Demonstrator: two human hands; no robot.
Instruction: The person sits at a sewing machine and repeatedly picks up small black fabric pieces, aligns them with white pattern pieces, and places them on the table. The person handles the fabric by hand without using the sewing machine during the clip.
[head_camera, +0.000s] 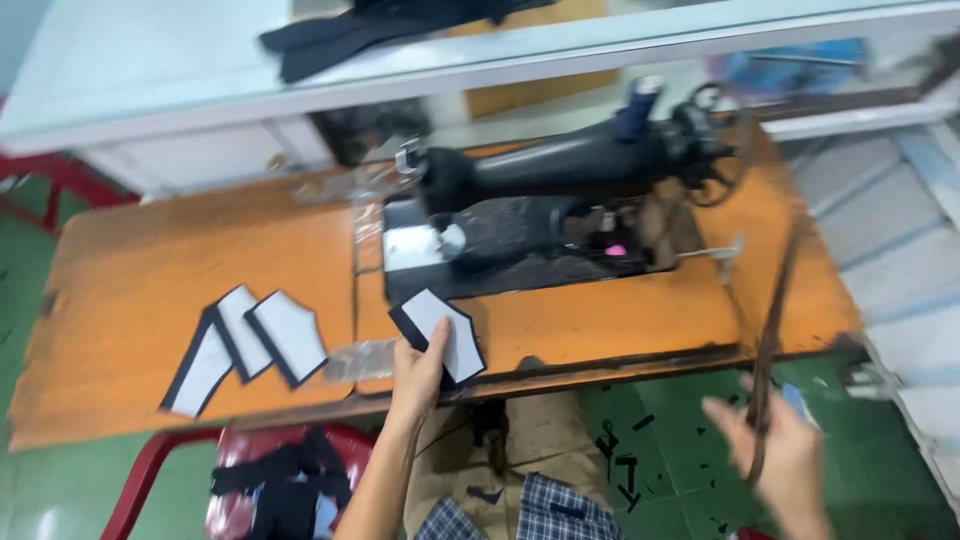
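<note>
Left hand: the left hand (418, 368) lies at about 6 o'clock on the orange tabletop (130, 270), at its near edge. The thumb and fingers are closed on a fabric piece (440, 330), white with a dark border and a pointed top.
Fabric piece: it rests flat on the tabletop, just in front of the sewing machine (560, 190), and its lower left edge is under the thumb.
Right hand: the right hand (785, 460) is at about 4 o'clock, below the tabletop edge and over the green floor (660, 440). It is blurred. The fingers are curled around a dark strap (770, 350).
Strap: long, thin and brownish, it goes from the right hand up toward 1 o'clock, across the right end of the tabletop.
Sewing machine: black, it sits at about 12 to 1 o'clock, with the hand wheel (715, 150) on the right end.
Other pieces: three similar white pieces with dark borders (250, 340) lie at about 9 o'clock, overlapping a little, well apart from the left hand.
Chair: a red plastic chair (160, 460) stands at 7 o'clock, with dark cloth (285, 485) piled on it.
Shelf: a pale shelf (150, 90) is behind the tabletop at 11 o'clock, with dark fabric (350, 35) on top.
Floor: small dark scraps (625, 465) are scattered on it near 5 o'clock.
</note>
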